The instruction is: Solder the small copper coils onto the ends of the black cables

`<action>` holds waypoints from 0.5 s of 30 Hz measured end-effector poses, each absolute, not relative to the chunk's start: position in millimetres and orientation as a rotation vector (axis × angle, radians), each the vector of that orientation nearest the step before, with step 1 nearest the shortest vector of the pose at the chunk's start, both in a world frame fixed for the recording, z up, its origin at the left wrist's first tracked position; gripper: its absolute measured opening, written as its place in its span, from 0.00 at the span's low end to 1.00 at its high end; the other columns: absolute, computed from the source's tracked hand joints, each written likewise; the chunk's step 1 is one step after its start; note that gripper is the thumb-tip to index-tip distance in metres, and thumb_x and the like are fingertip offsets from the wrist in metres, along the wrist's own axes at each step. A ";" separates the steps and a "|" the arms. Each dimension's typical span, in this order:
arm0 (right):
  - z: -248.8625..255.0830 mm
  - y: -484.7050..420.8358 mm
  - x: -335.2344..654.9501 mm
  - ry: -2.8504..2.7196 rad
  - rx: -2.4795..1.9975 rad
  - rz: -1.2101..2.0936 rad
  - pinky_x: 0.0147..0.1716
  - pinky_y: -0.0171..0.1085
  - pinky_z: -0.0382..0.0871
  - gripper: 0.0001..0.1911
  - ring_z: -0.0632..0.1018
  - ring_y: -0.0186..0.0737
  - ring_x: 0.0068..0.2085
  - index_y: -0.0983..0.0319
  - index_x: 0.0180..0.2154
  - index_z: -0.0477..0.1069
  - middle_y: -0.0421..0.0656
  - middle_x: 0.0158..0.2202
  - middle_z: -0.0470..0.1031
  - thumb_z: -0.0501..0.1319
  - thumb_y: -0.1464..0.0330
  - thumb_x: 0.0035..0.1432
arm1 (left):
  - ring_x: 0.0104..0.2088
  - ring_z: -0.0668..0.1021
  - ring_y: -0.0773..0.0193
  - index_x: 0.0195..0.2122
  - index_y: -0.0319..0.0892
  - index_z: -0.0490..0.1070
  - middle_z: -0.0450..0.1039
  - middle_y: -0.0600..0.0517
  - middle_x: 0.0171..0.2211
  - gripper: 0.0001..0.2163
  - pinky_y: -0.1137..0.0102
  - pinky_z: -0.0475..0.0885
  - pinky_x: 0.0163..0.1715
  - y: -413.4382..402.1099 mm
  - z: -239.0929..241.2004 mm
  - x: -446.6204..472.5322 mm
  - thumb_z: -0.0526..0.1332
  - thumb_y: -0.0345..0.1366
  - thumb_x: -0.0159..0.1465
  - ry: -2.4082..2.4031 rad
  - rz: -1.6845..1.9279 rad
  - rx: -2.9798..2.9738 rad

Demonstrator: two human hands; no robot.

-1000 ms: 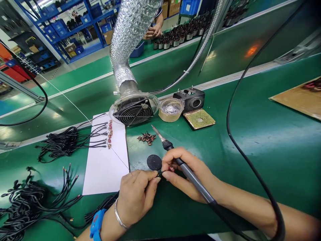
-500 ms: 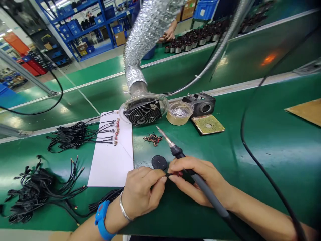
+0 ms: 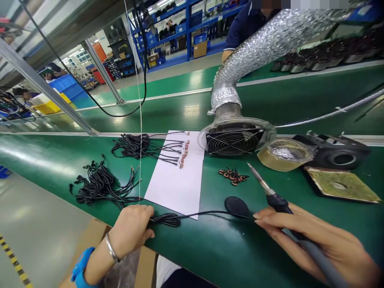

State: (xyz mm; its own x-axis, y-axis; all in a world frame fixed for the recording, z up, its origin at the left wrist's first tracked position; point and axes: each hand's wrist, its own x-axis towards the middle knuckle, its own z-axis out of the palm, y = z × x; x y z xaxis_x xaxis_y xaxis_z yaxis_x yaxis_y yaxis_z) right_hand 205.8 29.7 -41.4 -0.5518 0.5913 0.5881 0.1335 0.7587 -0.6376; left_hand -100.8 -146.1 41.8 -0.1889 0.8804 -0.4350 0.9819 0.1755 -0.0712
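Note:
My left hand (image 3: 132, 226) is closed around one end of a coiled black cable (image 3: 168, 219) at the bench's front edge. From the coil the cable runs right, past a round black disc (image 3: 237, 206), and its tip ends just short of my right fingertips. My right hand (image 3: 318, 236) grips a soldering iron (image 3: 279, 202) along its handle, thumb and forefinger close together. The iron's bare tip points up and left, near a small pile of orange-and-black parts (image 3: 233, 176). Whether the fingertips pinch anything small is unclear.
A white sheet (image 3: 180, 192) carries cable ends with small reddish parts. Black cable bundles (image 3: 96, 184) lie left. Behind stand a fume fan (image 3: 235, 142) with a foil duct (image 3: 255, 48), a tape roll (image 3: 282, 156) and an iron stand (image 3: 339, 154) with a yellowish sponge (image 3: 342, 186). Another person stands opposite.
My hands have parted: the left has moved left to the coiled cable, while the right still holds the soldering iron. The reddish piece between my fingers no longer shows. The view has swung left.

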 end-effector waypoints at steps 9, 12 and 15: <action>0.6 35.7 141.1 -1.980 -0.567 0.538 0.33 0.38 0.75 0.07 0.79 0.40 0.30 0.54 0.38 0.72 0.39 0.33 0.78 0.65 0.69 0.57 | 0.27 0.76 0.64 0.46 0.48 0.73 0.78 0.54 0.32 0.11 0.71 0.67 0.27 -179.6 113.0 -171.1 0.57 0.40 0.65 2.577 0.204 2.034; -5.1 35.2 70.5 -2.079 -0.513 0.469 0.31 0.36 0.71 0.08 0.76 0.37 0.30 0.57 0.38 0.71 0.39 0.32 0.76 0.60 0.75 0.59 | 0.24 0.73 0.61 0.39 0.47 0.78 0.72 0.54 0.21 0.11 0.70 0.61 0.24 -150.8 127.1 -234.3 0.61 0.45 0.60 2.906 0.021 1.779; -32.3 42.9 11.7 -2.194 -0.509 0.423 0.29 0.36 0.68 0.11 0.74 0.40 0.31 0.58 0.39 0.72 0.39 0.28 0.74 0.57 0.78 0.58 | 0.27 0.75 0.59 0.41 0.47 0.79 0.72 0.53 0.23 0.13 0.71 0.63 0.26 -107.5 100.5 -288.8 0.61 0.47 0.60 2.852 -0.029 1.626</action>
